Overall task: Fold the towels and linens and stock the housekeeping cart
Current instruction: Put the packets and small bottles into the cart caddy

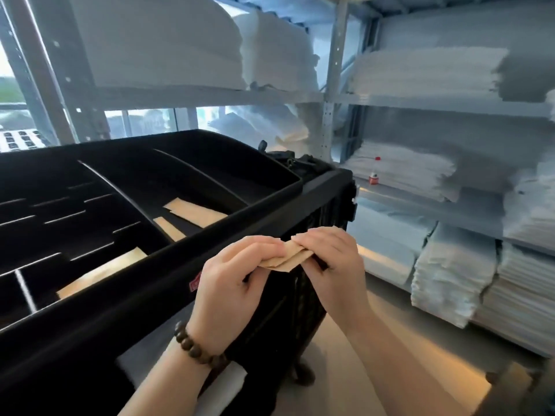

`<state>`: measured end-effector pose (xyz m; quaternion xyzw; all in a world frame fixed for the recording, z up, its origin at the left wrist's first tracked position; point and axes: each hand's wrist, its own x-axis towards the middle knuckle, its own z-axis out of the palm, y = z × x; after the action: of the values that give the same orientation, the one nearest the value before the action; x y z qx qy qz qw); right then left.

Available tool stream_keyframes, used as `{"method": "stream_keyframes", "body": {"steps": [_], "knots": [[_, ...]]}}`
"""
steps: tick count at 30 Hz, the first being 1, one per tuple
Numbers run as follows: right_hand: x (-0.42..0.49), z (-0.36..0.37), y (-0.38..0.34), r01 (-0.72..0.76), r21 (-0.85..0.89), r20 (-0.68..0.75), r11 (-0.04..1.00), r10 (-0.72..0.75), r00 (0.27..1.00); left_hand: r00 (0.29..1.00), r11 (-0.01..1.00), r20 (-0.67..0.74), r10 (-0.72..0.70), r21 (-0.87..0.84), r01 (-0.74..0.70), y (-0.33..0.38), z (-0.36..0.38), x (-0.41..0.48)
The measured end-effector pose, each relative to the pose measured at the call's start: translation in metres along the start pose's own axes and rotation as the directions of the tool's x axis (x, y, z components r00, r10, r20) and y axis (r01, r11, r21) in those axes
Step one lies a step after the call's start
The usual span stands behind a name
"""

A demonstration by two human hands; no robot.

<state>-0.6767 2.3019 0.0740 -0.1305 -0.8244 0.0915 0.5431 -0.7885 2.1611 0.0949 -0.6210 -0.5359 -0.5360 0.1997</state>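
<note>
Small tan paper packet, pinched between left hand and right hand, beside black plastic compartmented housekeeping cart tray.

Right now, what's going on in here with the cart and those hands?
A person stands at a black housekeeping cart. The left hand and the right hand both pinch a small tan piece just in front of the cart's rim, apparently folding it; whether it is paper or cloth is unclear. Similar tan pieces lie in the cart's top tray compartments. Folded white linens fill the shelves behind.
</note>
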Motion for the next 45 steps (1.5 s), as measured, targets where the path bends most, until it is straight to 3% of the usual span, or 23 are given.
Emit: {"method": "stream_keyframes", "body": {"steps": [5,9,16,21,25,31,36,38,43,45], "knots": [[0.055,0.064,0.008,0.088,0.131,0.001,0.987,-0.089,0.996,0.996,0.955,-0.047,0.072,0.291,-0.055,-0.057,-0.019,0.025],[0.082,0.107,0.003,0.161,0.253,0.026,0.954,-0.173,0.985,0.996,0.869,-0.064,0.056,0.494,-0.017,-0.084,-0.041,0.033],[0.107,0.166,0.009,0.309,0.422,0.016,0.852,-0.347,0.938,0.990,0.645,-0.114,-0.086,0.750,0.143,-0.111,-0.055,0.039],[0.127,0.200,0.032,0.335,0.540,0.072,0.772,-0.439,0.896,0.969,0.483,-0.110,-0.222,0.851,0.207,-0.123,-0.044,0.054],[0.153,0.222,0.050,0.353,0.613,0.161,0.707,-0.549,0.820,0.916,0.363,-0.126,-0.381,0.891,0.274,-0.136,-0.032,0.063],[0.177,0.238,0.068,0.370,0.648,0.329,0.666,-0.683,0.652,0.764,0.218,-0.130,-0.632,0.916,0.337,-0.147,-0.020,0.070],[0.189,0.246,0.070,0.284,0.692,0.475,0.664,-0.714,0.514,0.765,0.266,-0.088,-0.637,0.907,0.326,-0.149,-0.019,0.076],[0.192,0.251,0.069,0.238,0.694,0.543,0.679,-0.712,0.445,0.723,0.285,-0.037,-0.690,0.904,0.318,-0.147,-0.023,0.079],[0.193,0.257,0.065,0.203,0.680,0.641,0.705,-0.705,0.303,0.417,0.252,0.121,-0.901,0.928,0.274,-0.151,-0.040,0.087],[0.193,0.257,0.065,0.200,0.663,0.674,0.721,-0.692,0.258,0.342,0.252,0.159,-0.926,0.936,0.247,-0.155,-0.044,0.089]]}}
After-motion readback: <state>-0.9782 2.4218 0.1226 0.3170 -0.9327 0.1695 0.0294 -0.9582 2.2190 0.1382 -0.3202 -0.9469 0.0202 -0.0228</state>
